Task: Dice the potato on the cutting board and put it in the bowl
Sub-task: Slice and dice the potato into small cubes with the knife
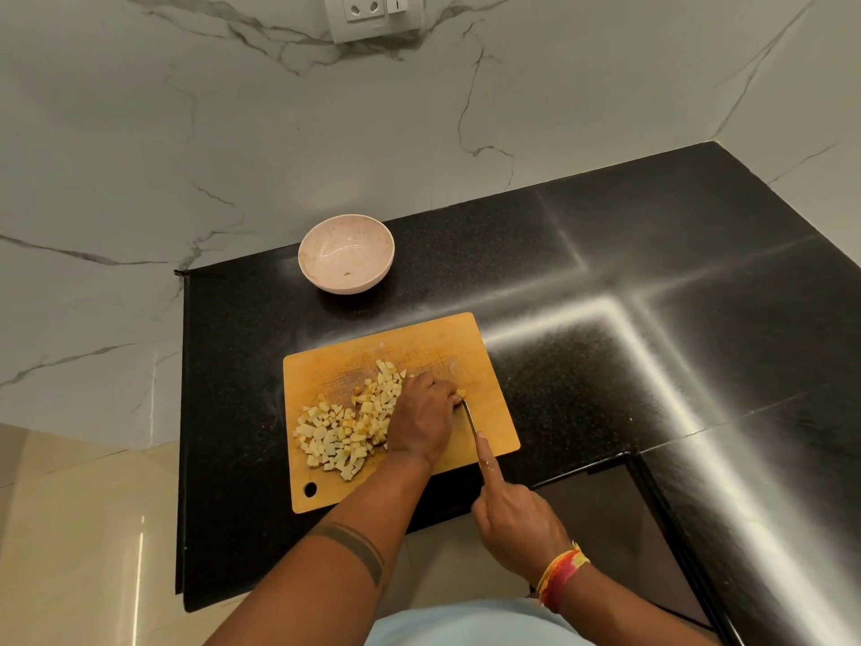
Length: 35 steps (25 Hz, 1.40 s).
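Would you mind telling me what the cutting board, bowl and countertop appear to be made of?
Cutting board: likely wood or bamboo, matt orange-tan with knife scoring. Bowl: pale pink, faintly speckled, perhaps plastic or ceramic. Countertop: seemingly polished black granite, fine speckle and bright glare.

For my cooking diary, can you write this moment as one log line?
left hand: holds last potato piece | right hand: knife cutting | diced potato: on board | bowl: unfilled

Black speckled desk (pixel 605 272) meeting a white marble-veined wall (pixel 233 132). White socket-and-switch plate (pixel 375 14) on the wall at top; beige floor (pixel 70 529) lower left.
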Motion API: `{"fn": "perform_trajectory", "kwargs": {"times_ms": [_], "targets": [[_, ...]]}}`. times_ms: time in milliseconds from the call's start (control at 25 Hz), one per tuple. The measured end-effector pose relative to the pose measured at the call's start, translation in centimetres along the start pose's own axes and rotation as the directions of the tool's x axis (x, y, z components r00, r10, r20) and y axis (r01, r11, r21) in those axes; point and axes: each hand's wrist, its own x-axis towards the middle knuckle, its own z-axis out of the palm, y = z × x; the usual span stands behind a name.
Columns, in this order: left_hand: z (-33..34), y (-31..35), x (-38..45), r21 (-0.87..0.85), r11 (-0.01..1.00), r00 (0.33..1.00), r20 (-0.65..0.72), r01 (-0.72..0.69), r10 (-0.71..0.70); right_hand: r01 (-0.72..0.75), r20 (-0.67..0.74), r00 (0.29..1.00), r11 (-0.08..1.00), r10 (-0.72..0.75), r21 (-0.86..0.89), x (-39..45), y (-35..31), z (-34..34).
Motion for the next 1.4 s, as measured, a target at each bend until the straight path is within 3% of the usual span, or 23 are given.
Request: {"fn": "perform_trajectory", "kwargs": {"times_ms": [240,760,1080,1240,1400], "targets": [[-0.1,-0.3,-0.7,-0.099,0.994,0.998,-0.040,0.038,-0.042,0.024,-0.081,0.997,0.999,-0.021,0.038,0.8,-0.3,-1.0],[-0.1,0.4,-0.4,-0.069,0.993,0.995,-0.033,0.094,-0.097,0.021,-0.027,0.999,0.993,-0.024,-0.113,2.9,-0.8,-1.3],[-0.3,0.6,-0.2,-0.082,0.990,0.992,-0.047,0.112,-0.116,0.032,0.021,0.999,0.999,-0.031,-0.027,0.7,-0.1,-0.7],[-0.9,0.4,-0.2,-0.097,0.990,0.992,-0.055,0.105,-0.111,0.064,-0.050,0.997,0.997,-0.063,0.034,0.5,0.7,-0.9],[-1.9,-0.4,-1.1,-0.092,0.991,0.993,-0.064,0.095,-0.101,-0.020,-0.092,0.995,0.996,0.028,0.084,1.9,0.3,-1.1]]}}
